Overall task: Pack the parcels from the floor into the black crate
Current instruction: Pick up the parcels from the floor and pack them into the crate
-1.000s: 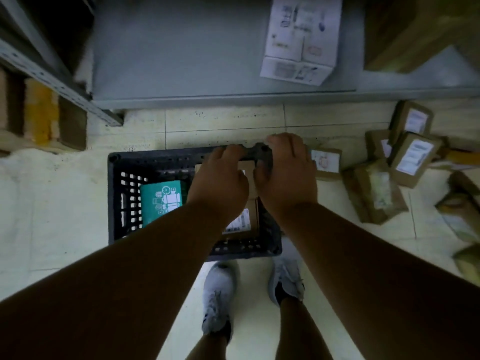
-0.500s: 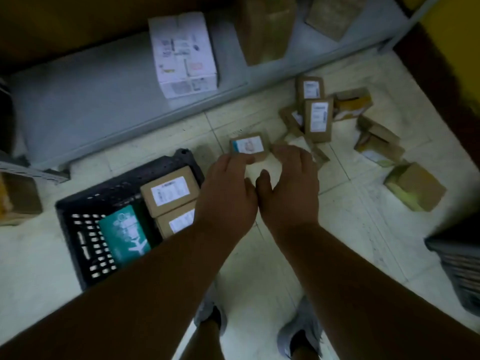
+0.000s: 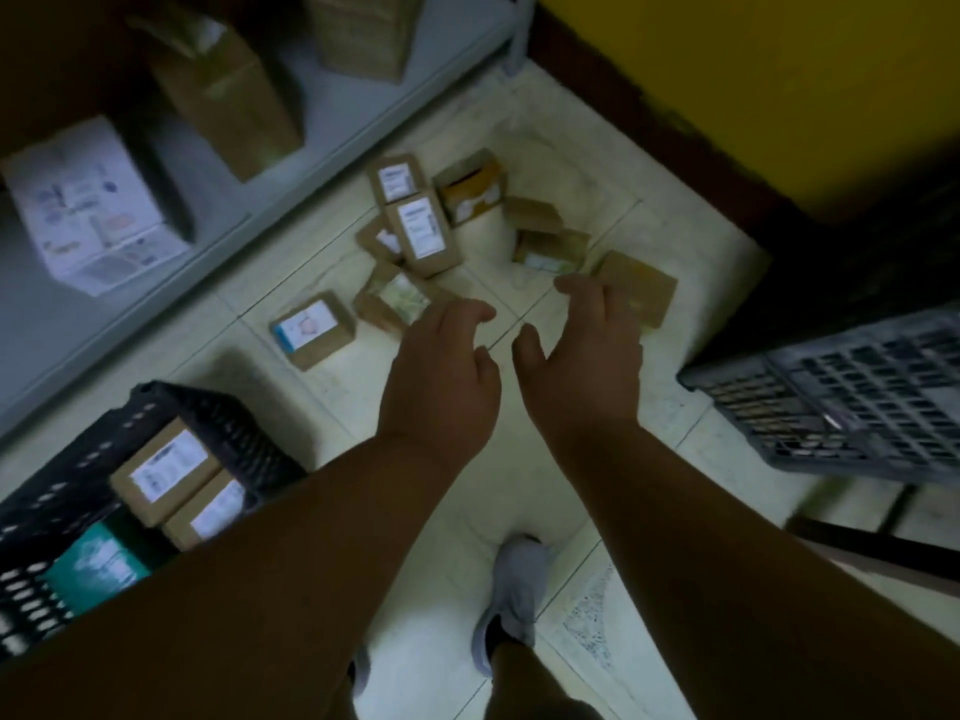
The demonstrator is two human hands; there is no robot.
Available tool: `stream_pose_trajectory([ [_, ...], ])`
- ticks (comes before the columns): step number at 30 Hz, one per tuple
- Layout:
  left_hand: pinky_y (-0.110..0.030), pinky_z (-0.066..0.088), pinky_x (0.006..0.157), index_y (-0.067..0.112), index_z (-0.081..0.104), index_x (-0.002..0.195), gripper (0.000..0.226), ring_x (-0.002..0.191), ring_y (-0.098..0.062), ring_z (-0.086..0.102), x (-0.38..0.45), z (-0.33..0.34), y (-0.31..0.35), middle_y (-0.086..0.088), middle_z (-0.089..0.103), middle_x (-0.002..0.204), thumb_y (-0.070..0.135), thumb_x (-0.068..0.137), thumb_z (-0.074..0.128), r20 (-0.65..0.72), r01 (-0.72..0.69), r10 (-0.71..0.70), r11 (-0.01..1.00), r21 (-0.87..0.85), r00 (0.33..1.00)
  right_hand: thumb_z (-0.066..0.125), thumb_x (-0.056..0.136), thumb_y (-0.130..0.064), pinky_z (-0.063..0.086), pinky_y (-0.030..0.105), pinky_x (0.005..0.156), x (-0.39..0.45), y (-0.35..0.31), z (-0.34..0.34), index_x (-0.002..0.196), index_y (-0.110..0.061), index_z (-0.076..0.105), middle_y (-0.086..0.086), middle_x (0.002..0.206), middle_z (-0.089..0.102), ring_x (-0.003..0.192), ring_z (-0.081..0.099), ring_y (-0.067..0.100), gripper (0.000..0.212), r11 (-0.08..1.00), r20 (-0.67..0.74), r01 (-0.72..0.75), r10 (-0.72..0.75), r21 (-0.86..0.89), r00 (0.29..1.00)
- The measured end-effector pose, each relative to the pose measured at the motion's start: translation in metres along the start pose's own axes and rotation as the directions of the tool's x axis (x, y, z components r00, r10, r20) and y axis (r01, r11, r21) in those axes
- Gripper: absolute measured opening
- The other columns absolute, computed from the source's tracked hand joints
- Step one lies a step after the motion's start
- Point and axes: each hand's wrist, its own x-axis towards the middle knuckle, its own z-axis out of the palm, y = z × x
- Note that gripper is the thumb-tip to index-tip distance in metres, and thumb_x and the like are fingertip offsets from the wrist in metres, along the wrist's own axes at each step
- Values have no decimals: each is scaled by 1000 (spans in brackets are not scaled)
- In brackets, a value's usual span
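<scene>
Both your hands hang empty, fingers loosely spread, left hand (image 3: 441, 376) nearest the parcels (image 3: 415, 236) strewn on the floor just beyond, while the crate (image 3: 228, 433) sits near left.

Storeroom: metal shelving (image 3: 332, 163) with cartons (image 3: 228, 90), labelled parcels (image 3: 421, 233) on tiled floor (image 3: 649, 236), crates (image 3: 852, 402)

The black crate (image 3: 244, 439), with slotted walls, sits on the floor at eight o'clock, holding two brown labelled parcels (image 3: 166, 470) side by side and a teal box (image 3: 98, 563). Toward twelve o'clock, brown cardboard parcels (image 3: 423, 236) with white labels lie scattered, some overlapping, one (image 3: 311, 328) apart at eleven
</scene>
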Motion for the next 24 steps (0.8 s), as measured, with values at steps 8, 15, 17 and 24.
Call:
stream_pose_trajectory([
  [8, -38, 47, 96, 17, 53, 128, 38, 117, -20, 53, 62, 64, 28, -3, 56, 127, 10, 91, 51, 76, -57, 55, 998, 20, 996, 70, 82, -27, 41, 44, 96, 60, 56, -13, 127, -19, 55, 4, 131, 46, 119, 48, 24, 48, 998, -72, -61, 60, -7, 996],
  [15, -45, 49, 92, 16, 52, 128, 35, 112, -24, 55, 146, 91, -6, -6, 54, 124, 12, 93, 52, 123, -58, 54, 998, 28, 991, 64, 84, -31, 36, 42, 99, 125, 69, 39, 134, -24, 47, 3, 137, 47, 123, 47, 26, 53, 991, 32, -106, 109, -76, 994],
  [17, -45, 50, 89, 18, 52, 127, 34, 110, -23, 56, 177, 95, -20, -5, 54, 124, 14, 93, 52, 154, -52, 47, 998, 26, 987, 65, 84, -31, 36, 42, 101, 153, 65, 55, 135, -22, 48, 5, 138, 46, 126, 44, 25, 55, 988, 46, -119, 123, -97, 991],
  [24, -39, 49, 86, 16, 47, 133, 38, 107, -25, 57, 280, 71, -59, -8, 52, 130, 16, 95, 51, 252, -16, -4, 997, 77, 968, 71, 80, -29, 36, 35, 98, 236, 40, 98, 130, -18, 49, 5, 129, 51, 120, 47, 24, 56, 986, 51, -139, 144, -97, 988],
])
